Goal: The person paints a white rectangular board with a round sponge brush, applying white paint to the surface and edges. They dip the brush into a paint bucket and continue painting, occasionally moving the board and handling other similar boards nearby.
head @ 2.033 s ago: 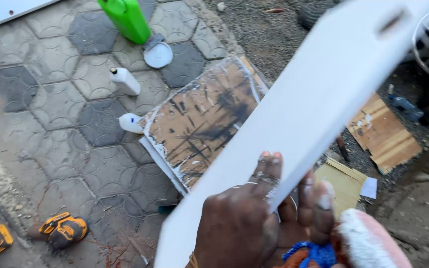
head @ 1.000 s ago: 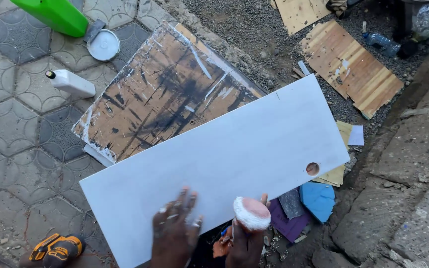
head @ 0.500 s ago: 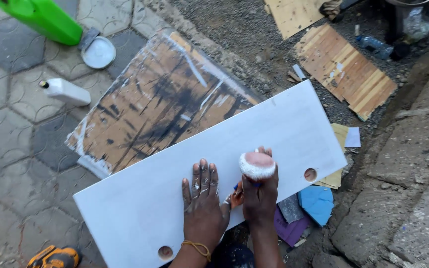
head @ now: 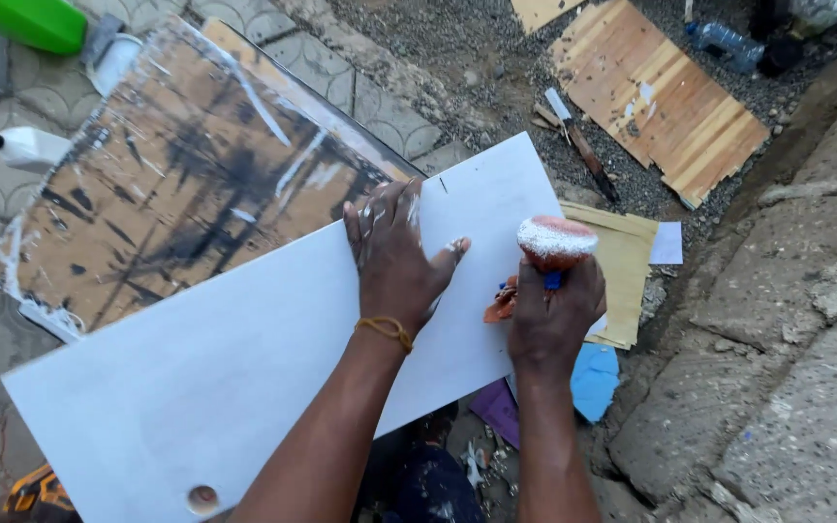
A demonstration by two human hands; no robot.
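While the left hand point(head: 394, 257) lies flat, open, on the white board point(head: 244, 358) (paint-smeared fingers), the right hand point(head: 554, 310) grips a paint-coated applicator pad point(head: 556, 240), poised to wipe it.

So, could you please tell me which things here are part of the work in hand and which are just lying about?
In hand:
left hand
white board
right hand
paint-caked pad

Lying about:
stained board
green jug
white bottle
wooden panel
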